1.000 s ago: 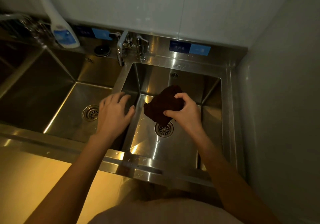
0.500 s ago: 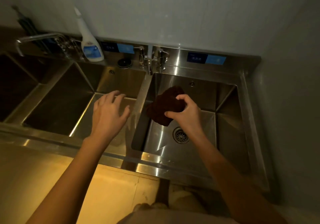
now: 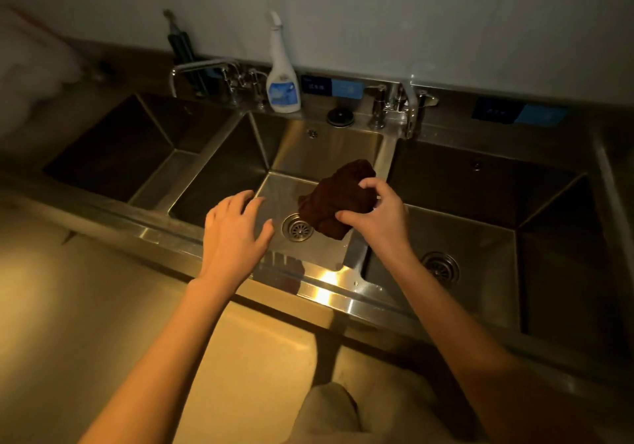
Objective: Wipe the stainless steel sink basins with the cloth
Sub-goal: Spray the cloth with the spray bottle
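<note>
Cloth (image 3: 338, 198) bunched, pinched by right hand (image 3: 379, 215) fingers and thumb, hanging above middle basin (image 3: 308, 155) near drain (image 3: 297, 226). Left hand (image 3: 235, 229) empty, fingers spread loose over front edge. Advice: lower cloth flat onto basin floor, press palm, wipe walls toward drain.

— What sort of place is this?
— A commercial kitchen's washing-up area: a steel sink unit (image 3: 329, 282) with three basins in a row, two taps (image 3: 410, 110) and a spray bottle (image 3: 283, 90) along its back edge, under labels (image 3: 331, 87).
</note>
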